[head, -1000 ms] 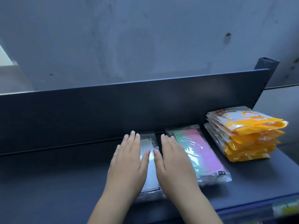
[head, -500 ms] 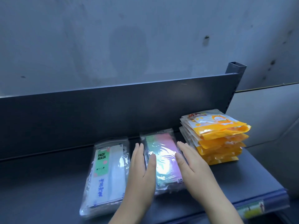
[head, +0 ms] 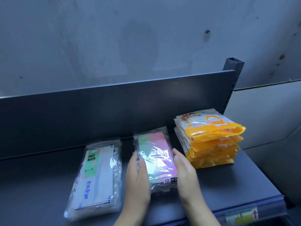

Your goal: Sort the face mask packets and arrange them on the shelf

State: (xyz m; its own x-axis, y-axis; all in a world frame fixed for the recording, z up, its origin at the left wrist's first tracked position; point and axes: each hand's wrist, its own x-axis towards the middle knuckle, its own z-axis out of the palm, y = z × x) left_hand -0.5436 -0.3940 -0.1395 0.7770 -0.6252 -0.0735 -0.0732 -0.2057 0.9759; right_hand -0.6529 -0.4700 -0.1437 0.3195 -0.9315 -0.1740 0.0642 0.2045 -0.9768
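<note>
Dark shelf (head: 244, 181) w/ grey wall behind. Iridescent packet (head: 156, 159) lies mid-shelf btwn FACE MASK packet (head: 97, 173) & orange stack (head: 211, 144). Left hand (head: 136, 178) & right hand (head: 185, 173) both flat, fingers straight, pressing its long edges. Risk: slick film skews under uneven push; right hand, near the stack, may knock it askew.

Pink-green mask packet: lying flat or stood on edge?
Flat: the pink-green packet lies face-up on the shelf, left hand and right hand flanking.
</note>
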